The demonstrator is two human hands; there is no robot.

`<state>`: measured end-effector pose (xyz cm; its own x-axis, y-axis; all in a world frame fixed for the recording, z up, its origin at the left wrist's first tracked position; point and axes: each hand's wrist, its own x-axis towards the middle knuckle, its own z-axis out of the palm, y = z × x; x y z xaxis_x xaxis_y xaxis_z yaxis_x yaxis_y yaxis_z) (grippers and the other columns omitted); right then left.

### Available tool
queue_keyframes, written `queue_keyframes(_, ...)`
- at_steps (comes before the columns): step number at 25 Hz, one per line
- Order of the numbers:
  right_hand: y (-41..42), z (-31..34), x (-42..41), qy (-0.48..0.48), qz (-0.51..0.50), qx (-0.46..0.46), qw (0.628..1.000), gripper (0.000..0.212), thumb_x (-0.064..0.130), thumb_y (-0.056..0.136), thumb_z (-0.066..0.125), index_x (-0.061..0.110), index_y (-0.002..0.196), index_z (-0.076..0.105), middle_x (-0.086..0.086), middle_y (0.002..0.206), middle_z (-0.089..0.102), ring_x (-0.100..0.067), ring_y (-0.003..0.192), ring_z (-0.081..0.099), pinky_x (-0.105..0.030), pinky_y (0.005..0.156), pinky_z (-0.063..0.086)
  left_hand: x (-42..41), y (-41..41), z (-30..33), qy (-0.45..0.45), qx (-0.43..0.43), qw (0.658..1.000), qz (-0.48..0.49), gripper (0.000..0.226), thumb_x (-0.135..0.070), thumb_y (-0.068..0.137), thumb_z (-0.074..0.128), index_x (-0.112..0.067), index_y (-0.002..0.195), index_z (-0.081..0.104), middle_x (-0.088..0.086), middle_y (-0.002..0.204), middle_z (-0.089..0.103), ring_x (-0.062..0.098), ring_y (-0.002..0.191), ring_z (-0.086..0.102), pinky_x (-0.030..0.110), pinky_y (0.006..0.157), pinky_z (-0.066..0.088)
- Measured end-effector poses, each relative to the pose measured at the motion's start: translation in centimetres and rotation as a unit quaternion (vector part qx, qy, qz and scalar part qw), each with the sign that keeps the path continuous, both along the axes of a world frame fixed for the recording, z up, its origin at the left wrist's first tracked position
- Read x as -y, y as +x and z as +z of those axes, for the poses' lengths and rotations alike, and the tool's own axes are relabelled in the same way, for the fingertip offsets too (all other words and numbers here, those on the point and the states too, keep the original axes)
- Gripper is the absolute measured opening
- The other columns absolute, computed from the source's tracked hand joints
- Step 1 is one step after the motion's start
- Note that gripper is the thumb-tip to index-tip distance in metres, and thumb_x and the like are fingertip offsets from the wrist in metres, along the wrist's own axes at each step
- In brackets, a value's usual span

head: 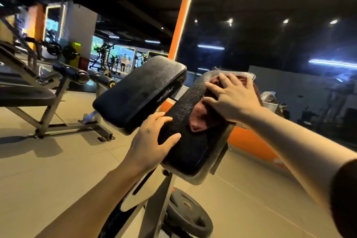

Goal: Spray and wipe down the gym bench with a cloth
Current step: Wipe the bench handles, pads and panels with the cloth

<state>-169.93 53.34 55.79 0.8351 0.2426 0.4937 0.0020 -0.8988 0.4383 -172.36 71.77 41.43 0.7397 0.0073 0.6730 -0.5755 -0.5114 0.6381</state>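
The right hand [229, 96] lies flat on a dark red cloth [201, 116], fingers spread and straight, pressing it against the upper half of a black pad [183, 141] — a palm-down hold that, I judge, spreads pressure over the cloth so it can be dragged along the vinyl without bunching. The cloth sits mostly under and just below that hand, one crumpled corner trailing toward the left hand [152, 141]. The left hand grips the pad's near left edge, thumb over the top face and fingers curled toward the underside; it looks to be bracing the tilted pad against the push of the wipe. No spray bottle is in view, so the work seems to be at the wiping stage, with the lower part of the pad, between the two hands, yet to be covered. A second pad [139, 92] stands just beyond the left hand, tilted and close beside the first, apart from the cloth. The vinyl is creased and worn, with a glossy sheen near the right fingertips. Below the hands a weight plate [188, 210] lies on the pale tiled floor [48, 170]; beyond the right hand hangs a large mirror [270, 35] in an orange frame, and past the left hand stands another bench [29, 98], with more machines in the dim room behind.
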Motion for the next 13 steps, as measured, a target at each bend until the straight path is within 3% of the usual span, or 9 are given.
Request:
queue_keyframes(1, 0.2, -0.7, -0.6, -0.011, 0.002, 0.014, 1.0, 0.064, 0.067, 0.093, 0.014, 0.037, 0.149, 0.024, -0.006, 0.162, 0.006, -0.028, 0.148, 0.004, -0.058, 0.116, 0.002, -0.2, 0.0, 0.0, 0.011, -0.007, 1.0, 0.013, 0.067, -0.055, 0.074, 0.052, -0.023, 0.133, 0.05, -0.008, 0.139, 0.042, 0.01, 0.129, 0.04, 0.033, 0.109, 0.037)
queue_keyframes(3, -1.6, -3.9, -2.6, -0.07, 0.097, 0.006, 0.993, 0.078, 0.066, 0.086, -0.001, 0.03, 0.149, 0.028, -0.01, 0.162, 0.006, -0.029, 0.147, 0.007, -0.05, 0.117, 0.006, -0.6, 0.0, 0.3, 0.009, -0.035, 0.999, 0.008, 0.073, -0.05, 0.068, 0.055, -0.02, 0.134, 0.048, -0.005, 0.137, 0.042, 0.013, 0.126, 0.042, 0.035, 0.108, 0.039)
queue_keyframes(6, -4.0, -5.2, -3.0, -0.097, 0.196, -0.078, 0.973, 0.08, 0.067, 0.083, -0.005, 0.036, 0.151, 0.021, 0.0, 0.163, 0.001, -0.02, 0.149, 0.003, -0.04, 0.121, 0.003, -1.2, 0.2, 0.6, 0.027, -0.076, 0.996, -0.031, 0.084, -0.053, 0.062, 0.056, -0.022, 0.139, 0.043, -0.005, 0.136, 0.04, 0.016, 0.125, 0.043, 0.038, 0.106, 0.041)
queue_keyframes(8, -1.1, -1.6, -1.2, -0.092, 0.146, -0.047, 0.984, 0.08, 0.076, 0.08, 0.001, 0.042, 0.149, 0.022, 0.003, 0.162, 0.008, -0.019, 0.148, 0.008, -0.041, 0.119, 0.011, -1.2, 0.4, 0.7, 0.029, -0.092, 0.995, -0.041, 0.089, -0.061, 0.066, 0.063, -0.023, 0.143, 0.039, -0.006, 0.14, 0.036, 0.014, 0.128, 0.039, 0.034, 0.109, 0.038)
queue_keyframes(11, 2.6, 3.1, 1.0, -0.007, -0.042, 0.026, 0.999, 0.07, 0.074, 0.089, 0.018, 0.037, 0.147, 0.027, -0.005, 0.161, 0.013, -0.026, 0.146, 0.011, -0.048, 0.117, 0.014, -0.3, 0.6, 0.4, 0.007, -0.076, 0.996, -0.037, 0.074, -0.046, 0.081, 0.07, -0.022, 0.144, 0.038, -0.005, 0.144, 0.033, 0.013, 0.131, 0.037, 0.032, 0.11, 0.036)
queue_keyframes(13, 2.9, 1.2, -0.8, -0.048, 0.002, 0.036, 0.998, 0.076, 0.075, 0.086, 0.013, 0.03, 0.144, 0.035, -0.01, 0.157, 0.019, -0.028, 0.143, 0.018, -0.046, 0.115, 0.017, -0.3, 0.6, 0.4, 0.006, -0.06, 0.998, -0.025, 0.072, -0.043, 0.08, 0.072, -0.023, 0.141, 0.04, -0.005, 0.14, 0.037, 0.013, 0.125, 0.042, 0.032, 0.106, 0.04)
